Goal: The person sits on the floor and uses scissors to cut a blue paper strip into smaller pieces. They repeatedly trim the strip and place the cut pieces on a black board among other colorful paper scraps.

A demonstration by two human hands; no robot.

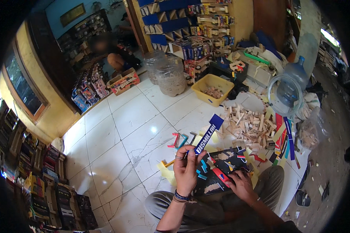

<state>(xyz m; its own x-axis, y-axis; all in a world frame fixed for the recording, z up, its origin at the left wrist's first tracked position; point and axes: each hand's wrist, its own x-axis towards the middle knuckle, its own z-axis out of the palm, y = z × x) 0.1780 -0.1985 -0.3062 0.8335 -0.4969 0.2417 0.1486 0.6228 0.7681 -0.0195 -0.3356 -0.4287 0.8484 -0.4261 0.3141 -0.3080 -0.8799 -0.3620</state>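
My left hand point(186, 171) is raised over my lap, its fingers pinching the lower end of a blue sticker strip point(206, 139) with white lettering. The strip slants up to the right and has a wider blue end. Lower right, my right hand point(243, 187) is closed around a slim red tool point(221, 176) that looks like a utility knife; its tip is too small to make out. Under it lies a dark board point(206, 187) with worn patches, scattered with small blue, white and red sticker offcuts point(203, 171).
A heap of small wooden pieces point(252, 124) lies beyond the board, with coloured strips point(286, 136) to its right. Farther off stand a yellow basin point(212, 91), filled clear plastic containers point(171, 77) and a water jug point(293, 81). Another person point(114, 56) sits at the doorway.
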